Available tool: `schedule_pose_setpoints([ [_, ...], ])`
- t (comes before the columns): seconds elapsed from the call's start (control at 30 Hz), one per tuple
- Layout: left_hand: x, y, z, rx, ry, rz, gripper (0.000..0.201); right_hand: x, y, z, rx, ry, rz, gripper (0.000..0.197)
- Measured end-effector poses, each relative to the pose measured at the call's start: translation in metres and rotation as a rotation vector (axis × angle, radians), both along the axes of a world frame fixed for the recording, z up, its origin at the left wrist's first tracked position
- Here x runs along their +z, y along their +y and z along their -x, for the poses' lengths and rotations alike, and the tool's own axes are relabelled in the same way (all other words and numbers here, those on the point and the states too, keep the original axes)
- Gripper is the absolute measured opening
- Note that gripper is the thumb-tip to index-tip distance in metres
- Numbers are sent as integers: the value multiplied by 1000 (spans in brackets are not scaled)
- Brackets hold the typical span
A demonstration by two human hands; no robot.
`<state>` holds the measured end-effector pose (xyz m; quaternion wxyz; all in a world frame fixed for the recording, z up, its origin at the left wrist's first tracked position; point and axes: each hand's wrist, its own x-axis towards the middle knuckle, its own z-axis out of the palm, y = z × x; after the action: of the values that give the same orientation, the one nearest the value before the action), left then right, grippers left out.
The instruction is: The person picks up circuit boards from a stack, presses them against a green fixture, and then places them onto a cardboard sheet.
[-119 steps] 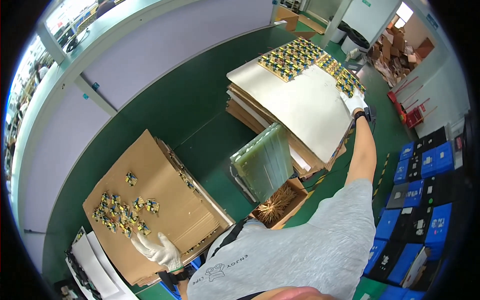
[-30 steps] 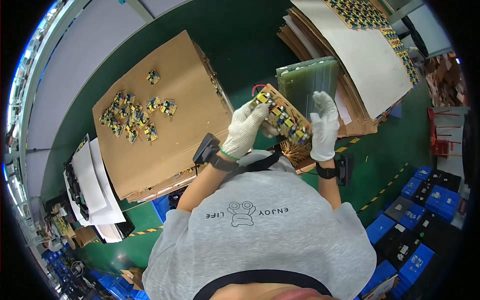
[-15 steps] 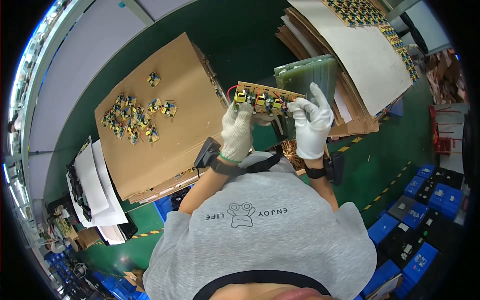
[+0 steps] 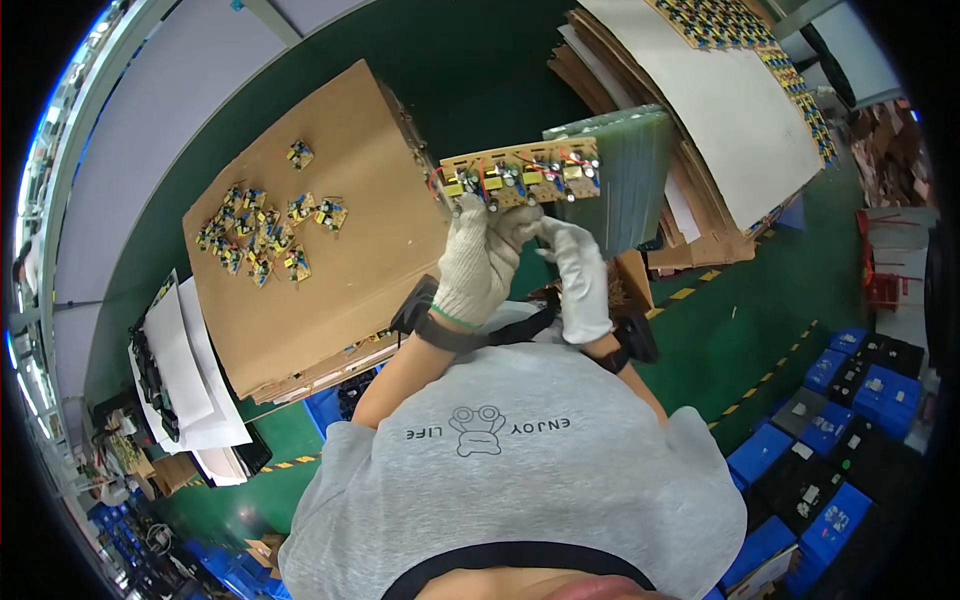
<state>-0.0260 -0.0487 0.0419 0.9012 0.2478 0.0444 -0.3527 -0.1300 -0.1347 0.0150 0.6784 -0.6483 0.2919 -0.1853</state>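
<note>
A strip of joined circuit boards [image 4: 522, 170], with yellow and dark parts and thin red wires, is held up in front of me, its component side showing. My left hand [image 4: 475, 262], in a knitted off-white glove, grips its lower left edge with the thumb in front. Just below the strip, my right hand [image 4: 578, 280] in a smooth white glove is closed, its bent fingers against the left hand's fingertips. What these fingers pinch, if anything, is hidden. To the left, several small separate circuit boards [image 4: 262, 225] lie in a loose cluster on a cardboard sheet [image 4: 345, 275].
Behind the strip stands a greenish translucent stack of sheets [image 4: 635, 180]. A pile of cardboard [image 4: 735, 140] at right carries more board strips [image 4: 715, 22]. Blue and black crates [image 4: 890, 395] stand at lower right. A cardboard box [image 4: 632, 280] is beside my right wrist.
The strip has moved left and slightly up, tilting so its component side shows more fully. My right hand has left the strip's right end and come down and left beside my left hand, its fingers closing.
</note>
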Motion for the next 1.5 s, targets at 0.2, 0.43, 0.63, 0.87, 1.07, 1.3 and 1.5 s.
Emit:
schedule_pose_setpoints([
  [0.2, 0, 3, 15, -539, -627, -597, 51, -13, -11, -16, -481, -408, -506, 37],
  [0.43, -15, 11, 9, -748, -648, -819, 48, 17, -73, 21, -651, -205, 158, 26],
  [0.63, -29, 7, 4, -576, -765, -773, 43, -65, -105, 42, -499, 358, 770, 16],
  [0.87, -33, 5, 2, -622, -789, -831, 44, -58, -104, 24, -518, 144, 715, 15],
  [1.07, -39, 1, -5, -593, -683, -838, 44, -41, -105, 8, -473, 17, 584, 12],
  [1.3, -34, 2, -12, -561, -598, -859, 45, -51, -115, 1, -514, 118, 996, 15],
  [1.5, -44, 2, -13, -551, -535, -844, 45, -60, -112, -9, -610, 270, 1072, 21],
])
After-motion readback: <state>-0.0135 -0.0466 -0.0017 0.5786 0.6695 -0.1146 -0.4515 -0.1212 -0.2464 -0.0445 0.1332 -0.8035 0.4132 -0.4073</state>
